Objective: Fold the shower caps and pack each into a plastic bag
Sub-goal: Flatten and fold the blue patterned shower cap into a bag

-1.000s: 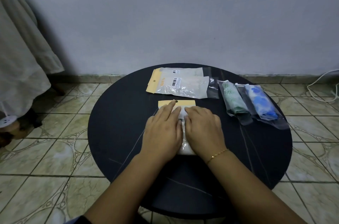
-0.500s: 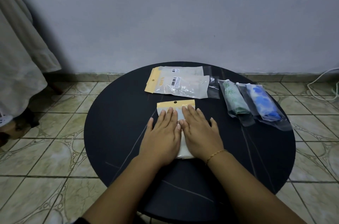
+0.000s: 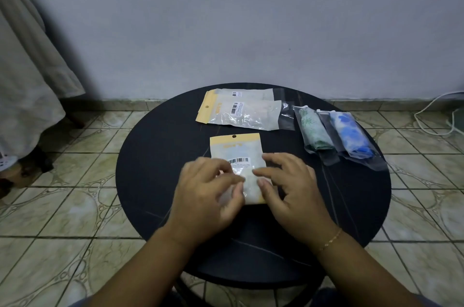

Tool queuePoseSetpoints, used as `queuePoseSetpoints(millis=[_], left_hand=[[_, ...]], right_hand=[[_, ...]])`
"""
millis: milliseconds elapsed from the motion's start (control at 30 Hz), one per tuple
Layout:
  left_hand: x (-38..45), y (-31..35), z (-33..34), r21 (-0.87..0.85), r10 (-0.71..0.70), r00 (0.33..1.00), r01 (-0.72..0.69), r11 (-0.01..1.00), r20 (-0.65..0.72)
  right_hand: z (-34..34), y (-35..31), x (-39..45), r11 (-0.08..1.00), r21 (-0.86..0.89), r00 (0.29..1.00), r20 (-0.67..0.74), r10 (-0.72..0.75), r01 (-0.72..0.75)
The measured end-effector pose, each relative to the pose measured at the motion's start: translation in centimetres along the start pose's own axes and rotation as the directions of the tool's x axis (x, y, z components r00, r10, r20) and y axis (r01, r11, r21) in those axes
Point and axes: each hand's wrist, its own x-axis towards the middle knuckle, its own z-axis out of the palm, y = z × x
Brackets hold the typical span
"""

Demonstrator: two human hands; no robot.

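Note:
A clear plastic bag (image 3: 236, 150) with a yellow header and a barcode label lies flat in the middle of the round black table (image 3: 155, 156), a pale folded shower cap inside it. My left hand (image 3: 206, 193) curls over the bag's lower left part, thumb and fingers pinching the plastic; it is blurred. My right hand (image 3: 288, 186) pinches the bag's lower right side with thumb and forefinger. The bag's near end is hidden under both hands.
Two packed yellow-header bags (image 3: 246, 115) lie stacked at the table's far edge. At the right lie a bagged green cap (image 3: 312, 128) and a bagged blue cap (image 3: 349, 133). A pale cloth (image 3: 25, 80) hangs at the left; a white cable (image 3: 437, 115) runs on the tiled floor.
Both hands were pressed flat side by side on the bag. They have drawn back toward me and apart, with fingers curled at its lower end, uncovering the barcode.

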Motion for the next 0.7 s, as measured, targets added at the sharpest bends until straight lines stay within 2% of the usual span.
queuePoseSetpoints(millis=[33, 100, 167, 233, 367, 467, 533, 567, 600, 633, 667, 700], left_hand=[[-0.4, 0.2, 0.1, 0.002, 0.050, 0.998, -0.050, 0.999, 0.032], [-1.2, 0.2, 0.8, -0.014, 0.066, 0.990, -0.064, 0.998, 0.127], [-1.6, 0.3, 1.2, -0.002, -0.001, 0.974, 0.002, 1.000, 0.228], [-1.7, 0.6, 1.2, 0.013, -0.095, 0.953, 0.095, 0.995, 0.288], [-1.1, 1.7, 0.9, -0.007, -0.279, 0.890, 0.302, 0.953, 0.361], [0.0, 2.3, 0.4, -0.109, -0.434, 0.823, 0.501, 0.858, 0.366], [0.9, 2.1, 0.0, -0.214, -0.578, 0.732, 0.668, 0.713, 0.359], [1.4, 1.7, -0.4, -0.307, -0.659, 0.648, 0.761, 0.571, 0.381], [2.0, 1.5, -0.9, -0.415, -0.713, 0.549, 0.826, 0.381, 0.437], [2.4, 1.3, -1.4, -0.490, -0.726, 0.468, 0.847, 0.205, 0.504], [2.7, 0.9, -2.1, -0.529, -0.713, 0.423, 0.844, 0.086, 0.559], [2.8, 0.5, -2.8, -0.526, -0.688, 0.398, 0.850, 0.027, 0.607]], right_hand=[[0.0, 0.0, -0.6, 0.999, -0.040, 1.000, 0.006, -0.013, 0.013], [0.0, 0.3, -1.1, 0.993, -0.089, 0.995, 0.064, 0.082, -0.076], [-0.1, 0.4, -1.0, 0.965, -0.106, 0.953, 0.164, 0.254, -0.239], [-0.3, 0.3, -0.7, 0.931, -0.067, 0.898, 0.248, 0.364, -0.359], [-0.4, -0.8, -0.1, 0.793, 0.228, 0.818, 0.276, 0.505, -0.566], [0.0, -2.1, 0.5, 0.644, 0.506, 0.810, 0.233, 0.539, -0.574], [0.2, -3.5, 0.8, 0.577, 0.640, 0.835, 0.197, 0.514, -0.507], [0.2, -4.4, 0.9, 0.553, 0.694, 0.857, 0.186, 0.480, -0.461], [0.3, -5.2, 1.1, 0.528, 0.742, 0.882, 0.181, 0.436, -0.413], [0.5, -5.9, 1.2, 0.499, 0.782, 0.903, 0.188, 0.386, -0.375], [0.9, -6.5, 1.3, 0.473, 0.806, 0.919, 0.210, 0.333, -0.355], [1.4, -6.9, 1.3, 0.457, 0.815, 0.926, 0.243, 0.289, -0.356]])
